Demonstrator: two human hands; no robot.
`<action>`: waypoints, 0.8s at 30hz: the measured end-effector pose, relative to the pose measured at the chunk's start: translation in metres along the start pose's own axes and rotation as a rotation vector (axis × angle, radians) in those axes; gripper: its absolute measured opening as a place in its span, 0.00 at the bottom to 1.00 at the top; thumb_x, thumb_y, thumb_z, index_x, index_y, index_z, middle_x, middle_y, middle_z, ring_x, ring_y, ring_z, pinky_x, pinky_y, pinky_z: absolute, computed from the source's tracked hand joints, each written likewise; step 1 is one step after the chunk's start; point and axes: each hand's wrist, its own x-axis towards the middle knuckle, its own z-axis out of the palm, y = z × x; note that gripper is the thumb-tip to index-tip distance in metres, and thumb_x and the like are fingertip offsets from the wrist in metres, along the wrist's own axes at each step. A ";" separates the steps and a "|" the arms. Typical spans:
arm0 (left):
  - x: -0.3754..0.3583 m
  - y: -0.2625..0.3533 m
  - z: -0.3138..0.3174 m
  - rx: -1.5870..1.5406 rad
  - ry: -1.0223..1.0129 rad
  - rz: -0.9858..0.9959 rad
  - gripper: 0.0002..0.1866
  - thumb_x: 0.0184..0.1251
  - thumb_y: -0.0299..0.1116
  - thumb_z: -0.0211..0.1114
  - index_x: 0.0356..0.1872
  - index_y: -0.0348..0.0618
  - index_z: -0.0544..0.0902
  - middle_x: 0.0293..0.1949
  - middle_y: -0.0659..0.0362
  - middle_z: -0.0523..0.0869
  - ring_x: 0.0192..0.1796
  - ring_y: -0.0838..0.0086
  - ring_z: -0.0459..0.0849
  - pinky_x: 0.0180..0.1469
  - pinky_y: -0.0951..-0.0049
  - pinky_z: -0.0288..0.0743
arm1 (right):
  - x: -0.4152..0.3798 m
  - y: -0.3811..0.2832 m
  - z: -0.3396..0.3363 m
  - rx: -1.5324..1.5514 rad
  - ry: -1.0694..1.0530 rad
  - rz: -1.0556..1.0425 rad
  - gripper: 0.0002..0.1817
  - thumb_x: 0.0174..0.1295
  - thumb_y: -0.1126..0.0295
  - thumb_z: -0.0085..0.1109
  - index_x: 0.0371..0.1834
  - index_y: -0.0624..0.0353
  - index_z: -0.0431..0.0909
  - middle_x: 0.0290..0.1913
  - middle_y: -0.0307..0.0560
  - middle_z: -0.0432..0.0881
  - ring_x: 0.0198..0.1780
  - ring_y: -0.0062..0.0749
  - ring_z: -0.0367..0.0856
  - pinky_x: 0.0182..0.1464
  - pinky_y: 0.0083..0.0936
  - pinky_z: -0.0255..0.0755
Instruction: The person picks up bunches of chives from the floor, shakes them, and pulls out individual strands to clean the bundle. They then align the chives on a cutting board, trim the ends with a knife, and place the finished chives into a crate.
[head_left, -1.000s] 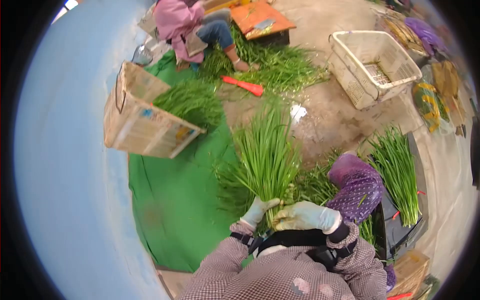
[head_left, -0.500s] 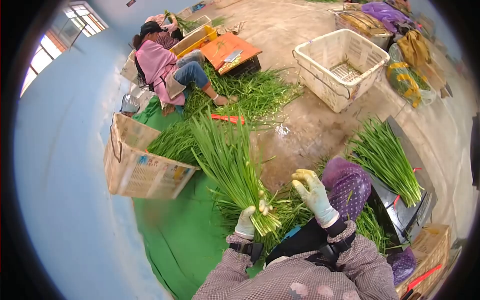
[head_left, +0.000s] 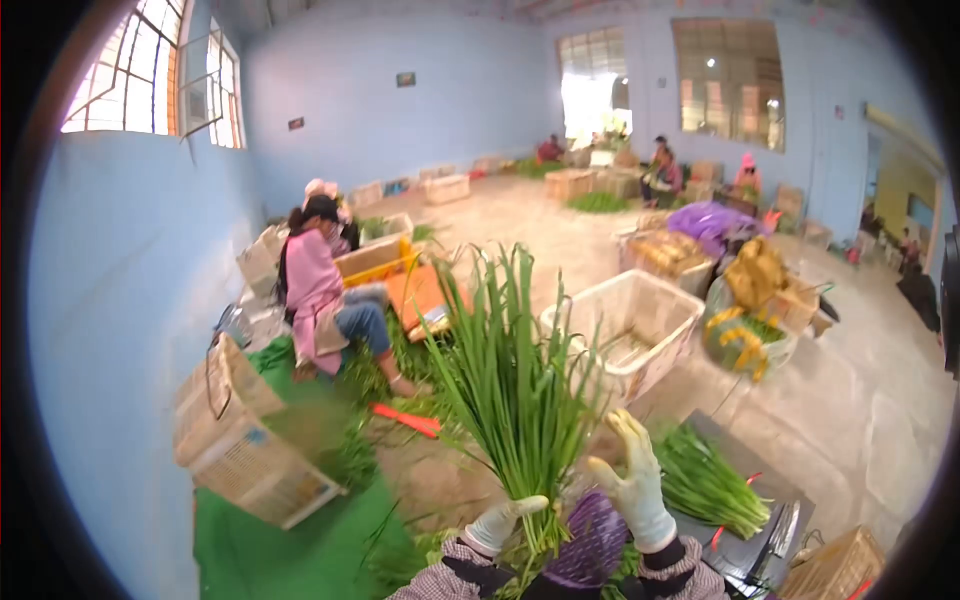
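The bottom edge cuts off the left sleeve [head_left: 440, 580] and lower-right crate [head_left: 835, 568]; distant people [head_left: 664, 172] are too blurred to make out.

Cannot read any text, label, brand, number or sign. Can make out only blurred, illegible marks on the side of the pale crate [head_left: 255, 462], left of the left hand [head_left: 505, 522]. Can also see a dark rectangle [head_left: 405, 79] and a smaller plate [head_left: 296, 124] on the blue walls [head_left: 340, 95], far beyond the same hand, both too small to read.
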 end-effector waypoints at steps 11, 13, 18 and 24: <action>0.068 -0.155 0.161 1.016 -0.445 0.152 0.25 0.66 0.34 0.77 0.61 0.38 0.81 0.48 0.56 0.91 0.50 0.71 0.89 0.56 0.67 0.81 | -0.113 0.012 -0.212 0.219 0.059 0.457 0.43 0.69 0.47 0.66 0.76 0.68 0.64 0.68 0.55 0.77 0.69 0.41 0.73 0.73 0.35 0.64; 0.064 -0.199 0.174 1.288 -0.450 0.058 0.36 0.58 0.45 0.81 0.66 0.44 0.78 0.50 0.50 0.91 0.51 0.63 0.90 0.57 0.66 0.81 | -0.160 0.032 -0.226 0.205 0.251 0.445 0.29 0.76 0.56 0.60 0.72 0.64 0.71 0.63 0.44 0.78 0.64 0.34 0.75 0.70 0.33 0.67; 0.056 -0.240 0.200 1.552 -0.729 -0.148 0.44 0.55 0.52 0.83 0.70 0.44 0.75 0.54 0.48 0.89 0.56 0.56 0.89 0.59 0.64 0.81 | -0.215 0.014 -0.242 0.369 0.577 0.665 0.22 0.73 0.63 0.65 0.66 0.61 0.78 0.58 0.38 0.82 0.56 0.24 0.79 0.60 0.27 0.75; 0.078 -0.281 0.230 0.804 -0.890 -0.183 0.47 0.58 0.31 0.84 0.77 0.40 0.67 0.69 0.55 0.77 0.71 0.68 0.73 0.76 0.65 0.65 | -0.247 0.028 -0.260 0.310 0.553 0.660 0.25 0.69 0.64 0.69 0.66 0.62 0.78 0.57 0.42 0.85 0.56 0.29 0.81 0.62 0.31 0.75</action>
